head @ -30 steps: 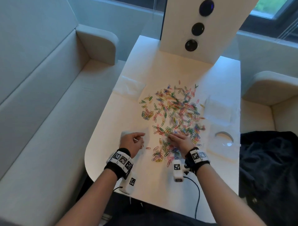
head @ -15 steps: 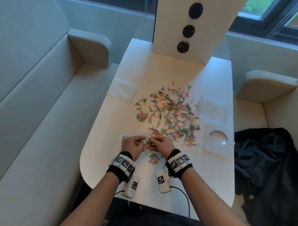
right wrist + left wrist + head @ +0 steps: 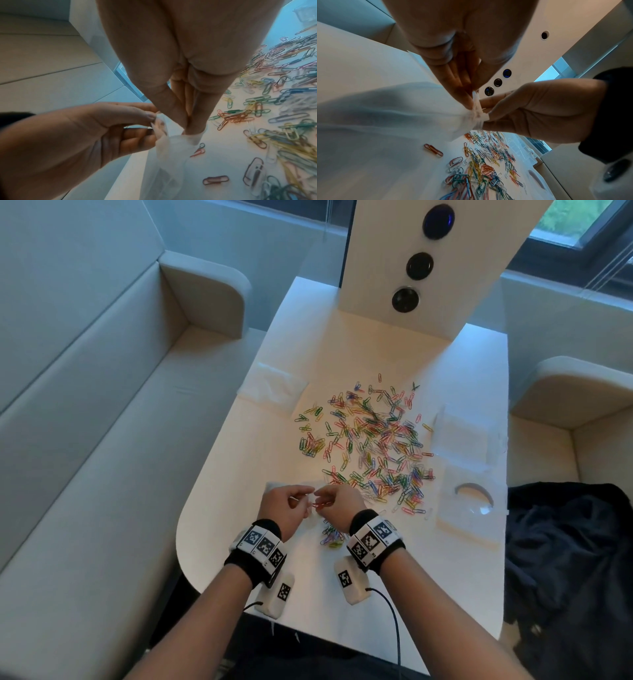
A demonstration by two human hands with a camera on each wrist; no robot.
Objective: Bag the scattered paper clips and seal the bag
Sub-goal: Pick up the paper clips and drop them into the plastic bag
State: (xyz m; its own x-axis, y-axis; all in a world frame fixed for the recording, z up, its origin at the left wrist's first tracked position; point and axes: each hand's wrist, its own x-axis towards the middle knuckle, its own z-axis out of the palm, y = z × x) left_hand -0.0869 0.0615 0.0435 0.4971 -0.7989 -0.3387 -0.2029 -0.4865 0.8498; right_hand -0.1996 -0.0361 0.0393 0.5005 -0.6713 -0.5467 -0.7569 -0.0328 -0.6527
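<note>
Many coloured paper clips (image 3: 371, 440) lie scattered over the middle of the white table (image 3: 246, 474), with a small heap (image 3: 330, 539) between my wrists. Near the front edge my two hands meet at a clear plastic bag (image 3: 402, 108). My left hand (image 3: 303, 498) pinches one side of the bag's rim (image 3: 160, 121). My right hand (image 3: 325, 498) pinches the other side (image 3: 192, 135) with thumb and fingers. The bag hangs limp from the rim down to the table. I cannot tell whether any clips are in the right fingers or in the bag.
Other clear bags lie at the far left (image 3: 274, 386) and along the right side (image 3: 462, 436), (image 3: 469, 508). A white panel with three round buttons (image 3: 411, 265) stands at the back. A dark garment (image 3: 565, 542) lies on the right seat, and a pale sofa (image 3: 102, 440) is to the left.
My right hand left the clip pile and moved left to the left hand. Both hands now pinch the bag's rim and hold it a little above the table.
</note>
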